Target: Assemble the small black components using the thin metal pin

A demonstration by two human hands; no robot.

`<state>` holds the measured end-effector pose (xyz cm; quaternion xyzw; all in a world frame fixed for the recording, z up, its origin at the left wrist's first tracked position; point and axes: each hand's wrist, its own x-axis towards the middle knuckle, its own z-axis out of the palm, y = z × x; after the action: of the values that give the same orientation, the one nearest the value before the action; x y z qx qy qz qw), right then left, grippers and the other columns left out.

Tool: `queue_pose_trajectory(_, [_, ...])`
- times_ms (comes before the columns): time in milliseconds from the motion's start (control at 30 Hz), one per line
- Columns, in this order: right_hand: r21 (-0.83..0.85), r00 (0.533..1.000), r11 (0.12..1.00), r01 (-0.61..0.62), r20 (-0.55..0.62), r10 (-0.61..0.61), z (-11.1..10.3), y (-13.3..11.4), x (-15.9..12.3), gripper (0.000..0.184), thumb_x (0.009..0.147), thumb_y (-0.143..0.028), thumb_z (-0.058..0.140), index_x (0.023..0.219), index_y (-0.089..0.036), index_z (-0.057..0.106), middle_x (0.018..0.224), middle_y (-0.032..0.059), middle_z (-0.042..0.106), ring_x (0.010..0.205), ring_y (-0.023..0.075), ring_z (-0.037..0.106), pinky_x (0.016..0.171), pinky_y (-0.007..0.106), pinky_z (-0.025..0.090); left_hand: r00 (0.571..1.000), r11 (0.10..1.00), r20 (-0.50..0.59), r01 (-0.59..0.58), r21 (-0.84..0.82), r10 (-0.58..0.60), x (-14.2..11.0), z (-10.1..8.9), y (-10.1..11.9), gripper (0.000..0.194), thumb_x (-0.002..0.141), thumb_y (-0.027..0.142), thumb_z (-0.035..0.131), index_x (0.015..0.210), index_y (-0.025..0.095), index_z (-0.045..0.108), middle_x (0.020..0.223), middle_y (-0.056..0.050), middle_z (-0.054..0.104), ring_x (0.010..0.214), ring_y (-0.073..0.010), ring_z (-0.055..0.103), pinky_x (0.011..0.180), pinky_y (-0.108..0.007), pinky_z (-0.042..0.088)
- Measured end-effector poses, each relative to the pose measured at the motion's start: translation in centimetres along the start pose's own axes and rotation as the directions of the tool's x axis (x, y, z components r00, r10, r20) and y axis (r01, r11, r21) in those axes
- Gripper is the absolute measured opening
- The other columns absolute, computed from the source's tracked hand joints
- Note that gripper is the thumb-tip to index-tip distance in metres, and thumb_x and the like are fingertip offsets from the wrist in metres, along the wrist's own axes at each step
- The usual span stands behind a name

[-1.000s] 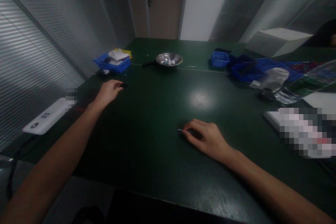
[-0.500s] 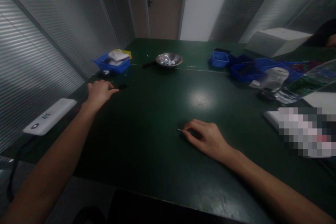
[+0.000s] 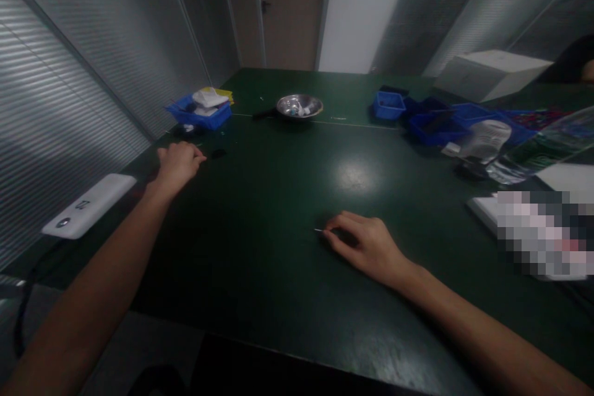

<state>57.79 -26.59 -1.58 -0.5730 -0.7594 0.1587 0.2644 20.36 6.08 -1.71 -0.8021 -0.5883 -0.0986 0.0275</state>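
My right hand (image 3: 362, 241) rests on the green table with thumb and forefinger pinched together. A short, thin, pale pin-like piece (image 3: 318, 230) sticks out to the left from that pinch; its exact kind is too small to tell. At the far left my left hand (image 3: 180, 162) reaches over the table, its fingertips pressed together. Whatever may be between them is hidden. Just right of those fingertips lies a small flat dark thing (image 3: 218, 153), apart from the hand.
Beyond my left hand stands a blue bin (image 3: 218, 119) holding white and yellow items. A metal bowl (image 3: 320, 105) with small pieces sits further back. A white power bank-like box (image 3: 88, 207) lies left; blue bins (image 3: 388, 105) and a plastic bottle (image 3: 547, 145) are right.
The thumb and fingers of my left hand have closed into a pinch and drawn slightly away from the dark thing. My right hand has stayed still.
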Motion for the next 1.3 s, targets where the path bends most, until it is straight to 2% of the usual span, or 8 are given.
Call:
queue_pose_trajectory(100, [-0.002,1.0,1.0,0.007,0.001,-0.007,0.0,0.0,0.1,0.022,0.103,-0.036,0.053,0.101,-0.022,0.069,0.09,0.002,0.069,0.063,0.0113,0.059,0.058,0.026,0.043,0.993,0.997,-0.117,-0.038,-0.069,0.03,-0.3,-0.2,0.8,0.02,0.096,0.034,0.054,0.098,0.019,0.067,0.104,-0.016,0.07,0.11,-0.0387,0.061,0.102,-0.058,0.035])
queue_pose_trajectory(167, [-0.001,1.0,1.0,0.01,0.003,-0.01,-0.1,0.0,0.1,0.022,0.103,-0.036,0.053,0.101,-0.022,0.069,0.09,0.0021,0.069,0.062,0.0113,0.059,0.058,0.026,0.043,0.984,0.985,-0.178,-0.042,-0.165,0.012,-0.5,-0.4,1.5,0.021,0.097,0.035,0.054,0.105,0.02,0.065,0.1,-0.013,0.07,0.103,-0.0333,0.064,0.102,-0.052,0.037])
queue_pose_trajectory(333, [-0.002,1.0,1.0,0.001,0.0,-0.001,0.0,-0.1,0.1,0.023,0.103,-0.036,0.052,0.101,-0.022,0.07,0.09,0.0025,0.07,0.062,0.0115,0.059,0.059,0.026,0.044,0.984,0.929,-0.163,0.009,-0.369,-0.074,-0.9,-0.5,3.2,0.018,0.093,0.037,0.062,0.099,0.021,0.069,0.099,-0.007,0.073,0.092,-0.0241,0.068,0.088,-0.035,0.05])
queue_pose_trajectory(500, [-0.002,1.0,1.0,0.006,0.0,-0.006,0.0,0.0,0.0,0.021,0.103,-0.036,0.053,0.101,-0.022,0.069,0.091,0.0021,0.07,0.064,0.0119,0.061,0.061,0.027,0.045,0.975,0.9,-0.212,-0.037,-0.433,-0.062,-0.8,0.0,3.8,0.027,0.092,0.03,0.063,0.114,0.018,0.072,0.105,-0.009,0.074,0.095,-0.023,0.069,0.091,-0.033,0.051])
queue_pose_trajectory(733, [-0.006,1.0,1.0,0.009,0.006,-0.009,0.1,0.1,0.0,0.022,0.104,-0.037,0.053,0.101,-0.022,0.069,0.09,0.0018,0.069,0.062,0.0111,0.059,0.059,0.026,0.043,0.976,0.918,-0.218,-0.085,-0.387,-0.002,-0.6,1.1,4.2,0.023,0.093,0.032,0.063,0.108,0.019,0.076,0.117,-0.01,0.072,0.108,-0.0271,0.066,0.1,-0.037,0.046])
queue_pose_trajectory(900, [-0.008,1.0,1.0,0.01,-0.003,-0.01,0.1,0.1,0.1,0.023,0.103,-0.037,0.053,0.101,-0.021,0.07,0.09,0.0026,0.07,0.063,0.0118,0.06,0.06,0.026,0.044,0.982,0.904,-0.18,-0.034,-0.425,-0.047,-0.6,1.2,4.7,0.023,0.091,0.03,0.065,0.108,0.02,0.077,0.105,-0.009,0.076,0.094,-0.0248,0.069,0.091,-0.036,0.05])
queue_pose_trajectory(1033, [-0.001,1.0,1.0,0.006,0.002,-0.006,0.1,0.2,0.1,0.022,0.103,-0.037,0.053,0.101,-0.022,0.069,0.092,0.0026,0.07,0.064,0.012,0.061,0.06,0.026,0.044,0.978,0.881,-0.184,0.0,-0.473,-0.098,-0.4,1.6,4.6,0.023,0.089,0.03,0.068,0.107,0.02,0.078,0.102,-0.008,0.077,0.093,-0.025,0.07,0.089,-0.036,0.051])
queue_pose_trajectory(1300, [-0.007,1.0,1.0,0.003,0.014,-0.003,0.0,0.0,0.1,0.021,0.103,-0.036,0.053,0.102,-0.022,0.07,0.092,0.0023,0.07,0.067,0.0129,0.062,0.063,0.027,0.046,0.963,0.788,-0.099,0.144,-0.599,-0.251,0.5,2.4,3.6,0.029,0.081,0.037,0.077,0.104,0.021,0.082,0.095,-0.007,0.079,0.087,-0.0257,0.071,0.081,-0.036,0.054])
